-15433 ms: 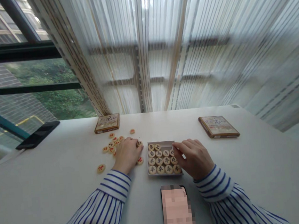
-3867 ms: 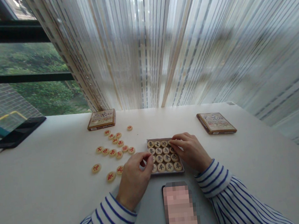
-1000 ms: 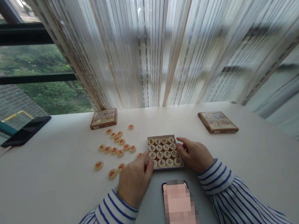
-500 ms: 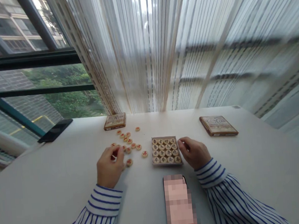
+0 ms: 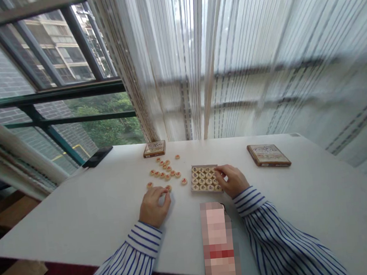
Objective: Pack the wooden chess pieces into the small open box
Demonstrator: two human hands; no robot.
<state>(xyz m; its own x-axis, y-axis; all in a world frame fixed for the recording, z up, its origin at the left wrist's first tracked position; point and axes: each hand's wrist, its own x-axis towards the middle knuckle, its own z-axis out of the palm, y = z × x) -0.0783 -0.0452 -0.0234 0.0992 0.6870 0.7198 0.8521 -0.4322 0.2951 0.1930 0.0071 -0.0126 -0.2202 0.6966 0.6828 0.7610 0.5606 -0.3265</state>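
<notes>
while both hands are seen from the head camera above a white table (image 5: pixel 317 194), the left hand (image 5: pixel 154 206) is held low over the surface on the left side. its thumb and forefinger are brought narrowly together at a round piece with a red character (image 5: pixel 169 187); whether that piece is gripped or only touched cannot be told. by the right hand (image 5: pixel 234 180), the far right corner of a shallow tray (image 5: pixel 206 191) is partly covered. its thumb and forefinger are held close together, with a small gap left behind the tips, and whether anything is pinched between them cannot be told.

in the tray, which is set near the middle of the table, round pieces with black characters (image 5: pixel 202 181) are laid face up in rows. to the left of the tray, loose red-marked pieces (image 5: pixel 162 174) are scattered, most of them clustered beyond the left hand; one single piece (image 5: pixel 184 181) is placed between that hand and the tray. at the far left a flat printed box (image 5: pixel 154 148) is set down just past the cluster, and a second printed box (image 5: pixel 269 155) is placed on the far right. on the near side of the tray a phone (image 5: pixel 217 237) is laid, its screen blurred into blocks.
</notes>
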